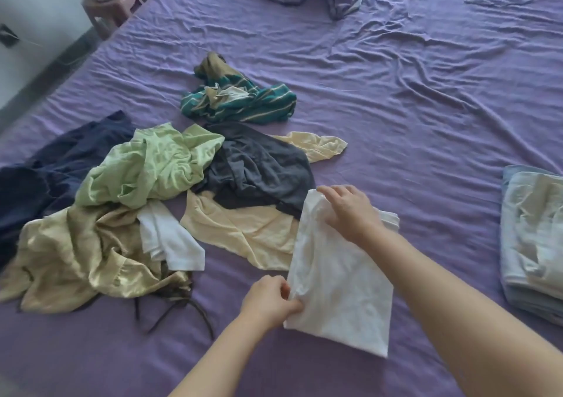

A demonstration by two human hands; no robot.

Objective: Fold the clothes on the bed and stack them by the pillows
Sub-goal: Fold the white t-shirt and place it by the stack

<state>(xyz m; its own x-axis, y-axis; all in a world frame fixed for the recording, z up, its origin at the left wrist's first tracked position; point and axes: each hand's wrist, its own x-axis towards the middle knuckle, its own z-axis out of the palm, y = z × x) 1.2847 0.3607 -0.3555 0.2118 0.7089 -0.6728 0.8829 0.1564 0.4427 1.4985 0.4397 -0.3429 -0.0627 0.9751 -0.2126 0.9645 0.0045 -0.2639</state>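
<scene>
On the purple bed sheet (396, 107), folded white garment (341, 287) near front edge, left hand (269, 300) pinching its lower left edge, right hand (350, 211) gripping its top corner, unfolded clothes pile (146, 189) to the left, folded stack (533, 238) at right.

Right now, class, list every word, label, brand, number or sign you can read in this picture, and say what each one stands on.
None: no readable text shows anywhere.
White garment, held by the left hand and right hand: plain, no print.
Green striped garment: a pale patch near its middle may be a tag, too blurred to read.
Folded stack on the purple sheet: no lettering visible.
</scene>
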